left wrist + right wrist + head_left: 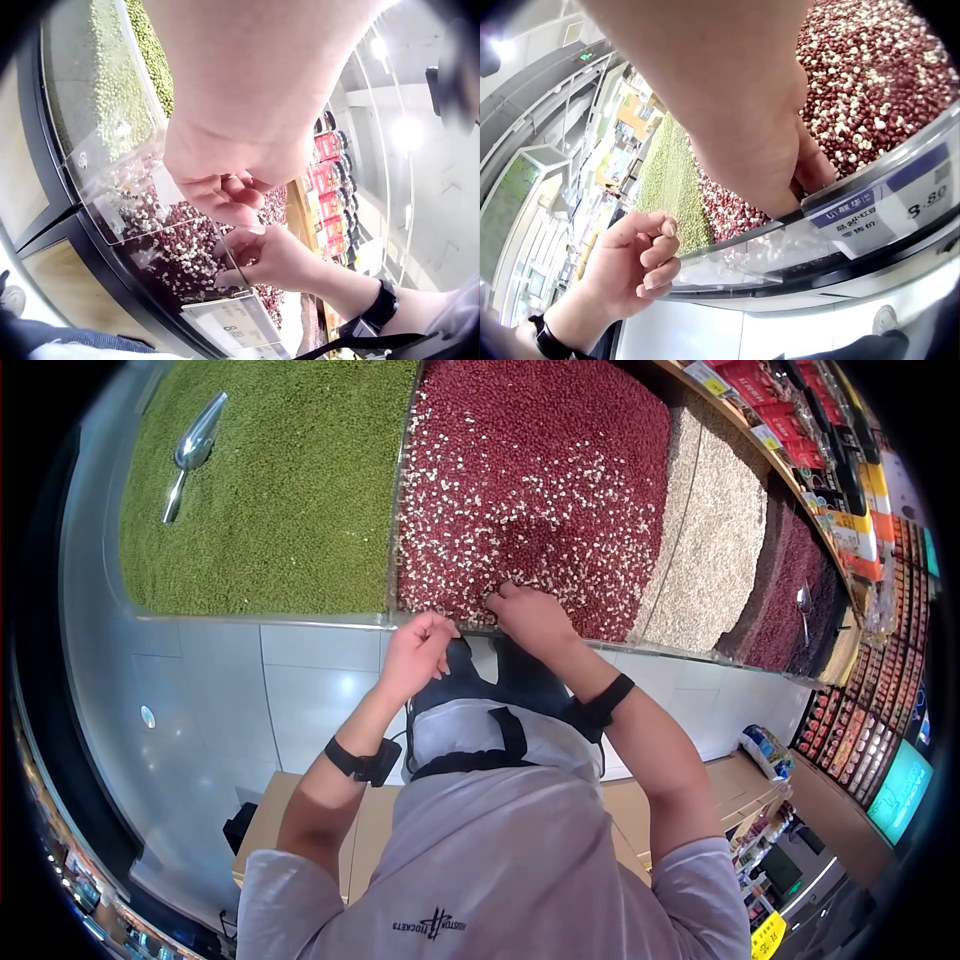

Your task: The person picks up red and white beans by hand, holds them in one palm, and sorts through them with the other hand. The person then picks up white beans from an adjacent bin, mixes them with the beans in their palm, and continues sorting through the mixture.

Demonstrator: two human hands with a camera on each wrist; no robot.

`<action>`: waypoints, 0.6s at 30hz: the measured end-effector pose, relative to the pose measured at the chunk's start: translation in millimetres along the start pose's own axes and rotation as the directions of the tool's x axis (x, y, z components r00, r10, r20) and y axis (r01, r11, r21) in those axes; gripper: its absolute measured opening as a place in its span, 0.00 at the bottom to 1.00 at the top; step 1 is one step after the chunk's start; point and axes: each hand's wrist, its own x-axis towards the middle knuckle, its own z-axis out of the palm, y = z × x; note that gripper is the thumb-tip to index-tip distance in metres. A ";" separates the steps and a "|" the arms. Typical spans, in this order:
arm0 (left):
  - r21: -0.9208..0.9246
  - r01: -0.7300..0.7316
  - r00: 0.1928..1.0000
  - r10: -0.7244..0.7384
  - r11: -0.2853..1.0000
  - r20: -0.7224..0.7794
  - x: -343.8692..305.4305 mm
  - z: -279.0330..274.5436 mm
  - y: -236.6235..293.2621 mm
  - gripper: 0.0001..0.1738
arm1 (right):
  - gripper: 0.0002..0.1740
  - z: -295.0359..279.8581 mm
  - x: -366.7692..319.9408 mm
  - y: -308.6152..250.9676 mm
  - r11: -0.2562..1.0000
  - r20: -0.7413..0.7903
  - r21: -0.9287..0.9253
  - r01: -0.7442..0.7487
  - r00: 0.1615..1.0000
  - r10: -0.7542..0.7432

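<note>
A bin of small red beans (530, 420), with pale grains scattered over them, lies in front of the person. The right hand (535, 622) reaches over its front edge, fingertips down at the beans. In the left wrist view, that right hand (277, 259) has its thumb and forefinger apart, with nothing visible between them. The left hand (412, 660) hovers beside the bin's front rim, left of the right hand. Seen from the right wrist, the left hand (630, 262) has loosely curled fingers, its thumb near the forefinger; nothing shows in it.
Green beans (300, 480) fill the bin at left, with a metal scoop (195, 445) lying on them. Pale grain (715, 510) and dark beans (795, 580) lie to the right. A price label (885, 210) hangs on the front edge. Packaged goods (770, 410) line the far right.
</note>
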 end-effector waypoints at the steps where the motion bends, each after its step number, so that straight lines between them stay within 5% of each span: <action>1: -0.007 -0.001 1.000 0.001 1.000 -0.003 0.1 -0.4 0.1 0.12 | 0.09 -1.6 0.9 -1.7 0.999 0.021 -0.038 0.023 1.000 -0.022; 6: 0.000 -0.006 1.000 0.006 1.000 0.004 0.5 -3.5 3.3 0.12 | 0.08 5.6 7.5 8.3 0.990 0.073 -0.069 0.125 0.990 -0.120; 9: 0.006 0.001 1.000 -0.001 1.000 0.007 0.8 -7.0 6.5 0.12 | 0.09 -1.5 7.0 14.3 0.987 0.033 0.139 0.086 0.995 -0.091; 11: -0.029 -0.007 1.000 0.007 1.000 0.002 2.3 -8.4 5.3 0.11 | 0.11 -8.4 0.9 19.6 0.793 -0.059 0.608 -0.036 0.994 0.090; 12: -0.024 -0.011 1.000 0.011 1.000 0.008 3.4 -8.9 6.8 0.11 | 0.11 -9.9 -1.4 23.8 0.793 -0.065 0.609 -0.037 0.993 0.097; 14: -0.089 0.036 0.999 -0.033 0.995 0.034 7.6 -8.5 11.2 0.13 | 0.11 -13.9 -5.0 33.1 0.224 0.154 0.951 -0.213 0.954 0.256; 15: -0.083 0.032 0.999 -0.029 0.996 0.041 10.7 -6.4 13.9 0.13 | 0.12 -20.4 -9.2 34.2 0.040 0.196 0.976 -0.212 0.950 0.245; 16: -0.192 0.088 0.994 -0.075 0.977 0.076 15.6 -3.5 17.5 0.17 | 0.12 -26.4 -13.1 33.5 0.040 0.187 0.978 -0.203 0.950 0.252; 18: -0.289 0.137 0.987 -0.106 0.948 0.122 25.2 8.2 30.1 0.22 | 0.13 -37.7 -20.9 30.9 -0.163 0.197 0.974 -0.158 0.947 0.254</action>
